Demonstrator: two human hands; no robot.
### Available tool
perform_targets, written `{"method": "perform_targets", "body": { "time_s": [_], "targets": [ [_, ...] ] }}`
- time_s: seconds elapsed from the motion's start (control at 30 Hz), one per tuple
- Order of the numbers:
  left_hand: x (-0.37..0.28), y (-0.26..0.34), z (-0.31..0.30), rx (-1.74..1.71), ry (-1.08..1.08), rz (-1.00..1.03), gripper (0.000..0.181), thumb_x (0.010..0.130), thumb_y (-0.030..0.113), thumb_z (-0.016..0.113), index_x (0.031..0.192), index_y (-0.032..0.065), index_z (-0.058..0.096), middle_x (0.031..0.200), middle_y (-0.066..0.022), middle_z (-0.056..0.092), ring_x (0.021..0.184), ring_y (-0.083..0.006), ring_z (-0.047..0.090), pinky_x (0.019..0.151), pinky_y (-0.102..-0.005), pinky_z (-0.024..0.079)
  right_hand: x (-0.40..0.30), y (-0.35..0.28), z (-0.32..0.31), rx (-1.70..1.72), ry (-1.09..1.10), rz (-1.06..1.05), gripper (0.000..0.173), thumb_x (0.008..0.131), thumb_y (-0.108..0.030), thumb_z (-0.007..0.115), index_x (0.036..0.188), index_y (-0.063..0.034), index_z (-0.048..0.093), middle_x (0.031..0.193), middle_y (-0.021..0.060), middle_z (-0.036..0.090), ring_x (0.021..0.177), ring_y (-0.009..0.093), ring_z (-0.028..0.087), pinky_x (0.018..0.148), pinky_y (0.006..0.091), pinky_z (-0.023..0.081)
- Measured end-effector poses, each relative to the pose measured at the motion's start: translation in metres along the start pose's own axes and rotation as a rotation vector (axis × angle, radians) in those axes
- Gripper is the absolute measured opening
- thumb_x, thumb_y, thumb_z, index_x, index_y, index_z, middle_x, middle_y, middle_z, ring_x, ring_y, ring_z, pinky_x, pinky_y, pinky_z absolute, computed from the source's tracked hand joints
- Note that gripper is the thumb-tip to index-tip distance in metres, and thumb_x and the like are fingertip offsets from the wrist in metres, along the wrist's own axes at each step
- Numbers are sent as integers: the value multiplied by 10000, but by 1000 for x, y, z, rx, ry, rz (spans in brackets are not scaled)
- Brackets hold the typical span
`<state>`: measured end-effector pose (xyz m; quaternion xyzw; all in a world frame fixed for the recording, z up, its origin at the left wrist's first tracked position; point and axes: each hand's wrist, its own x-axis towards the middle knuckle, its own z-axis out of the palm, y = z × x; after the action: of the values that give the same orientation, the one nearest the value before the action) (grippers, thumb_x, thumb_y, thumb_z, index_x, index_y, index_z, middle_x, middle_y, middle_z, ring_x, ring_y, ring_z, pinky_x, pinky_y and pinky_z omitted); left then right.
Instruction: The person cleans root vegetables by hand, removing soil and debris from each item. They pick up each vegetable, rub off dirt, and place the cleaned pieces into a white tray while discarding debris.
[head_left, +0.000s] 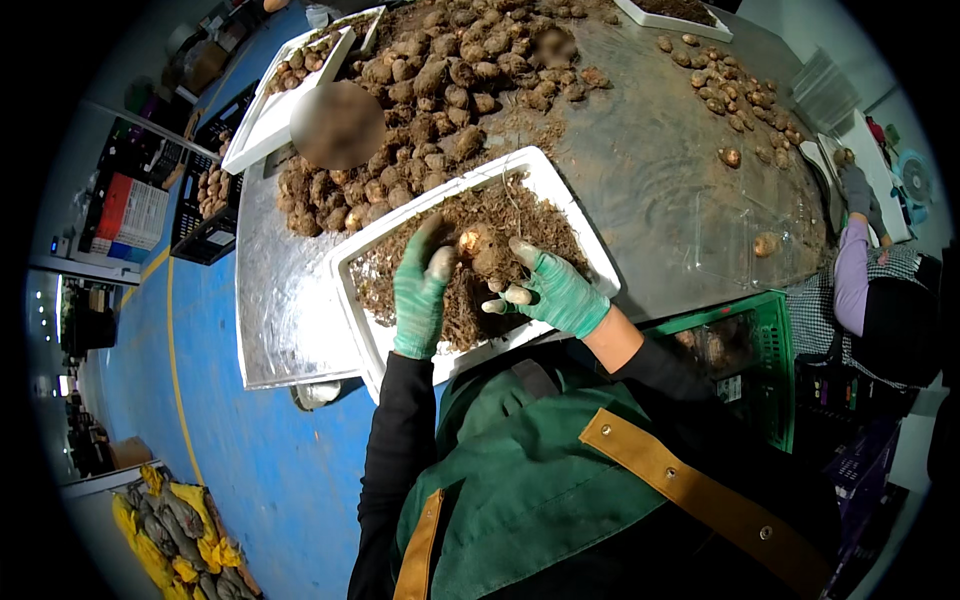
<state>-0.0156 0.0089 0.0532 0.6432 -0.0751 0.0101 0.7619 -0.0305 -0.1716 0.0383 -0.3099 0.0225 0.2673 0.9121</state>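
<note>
A white foam tray (571, 201) filled with brown root fibres and soil lies before me at the table's near edge. A hairy brown taro-like corm (491, 259) with a pale cut-looking spot is between my hands, over the tray. My right hand (555, 289), in a green glove with bare-looking fingertips, is at the corm's right side, fingers curved around it. My left hand (424, 292), in a matching glove, is raised at the left with thumb and fingers apart, a gap between it and the corm. Whether the right fingers bear the corm's weight is hard to tell.
A large heap of corms (427, 82) covers the metal table (645, 165) behind the tray. More foam trays (259, 124) stand at the back left. Smaller corms (739, 90) lie at the right, near a clear plastic container (720, 247). A green crate (780, 360) and a co-worker (855, 277) are at right.
</note>
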Motion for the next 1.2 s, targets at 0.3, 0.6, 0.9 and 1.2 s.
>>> {"method": "perform_targets", "body": {
  "time_s": [0.3, 0.6, 0.9, 1.2],
  "targets": [
    [16, -33, -8, -102, 113, -205, 231, 890, 195, 585, 969, -12, 648, 823, -48, 647, 706, -103, 561, 667, -221, 447, 8, 21, -19, -282, -159, -124, 359, 926, -211, 505, 1225, -13, 485, 1036, 38, 549, 826, 111, 541, 816, 390, 547],
    [-2, -47, 12, 605, 293, 245, 334, 931, 251, 502, 959, -71, 584, 678, -114, 553, 610, -184, 537, 560, -291, 438, 15, 12, -17, -178, 1, -55, 286, 916, -356, 516, 996, -87, 574, 761, -39, 485, 646, 90, 489, 770, 329, 526],
    [-8, -62, -17, 310, 255, -302, 300, 949, 269, 471, 1011, -2, 585, 753, -71, 609, 656, -170, 546, 603, -309, 469, 8, 25, -41, -160, -194, -271, 425, 891, -79, 517, 1300, -125, 409, 1118, 44, 525, 901, 146, 554, 808, 358, 538],
    [3, -53, -8, 189, 232, -138, 241, 924, 228, 535, 896, 7, 627, 757, 31, 566, 646, -55, 451, 544, -233, 382, 9, 18, -10, -22, -101, -86, 373, 928, -306, 496, 1174, -27, 507, 944, 84, 598, 811, 170, 607, 812, 397, 543]
  ]
}}
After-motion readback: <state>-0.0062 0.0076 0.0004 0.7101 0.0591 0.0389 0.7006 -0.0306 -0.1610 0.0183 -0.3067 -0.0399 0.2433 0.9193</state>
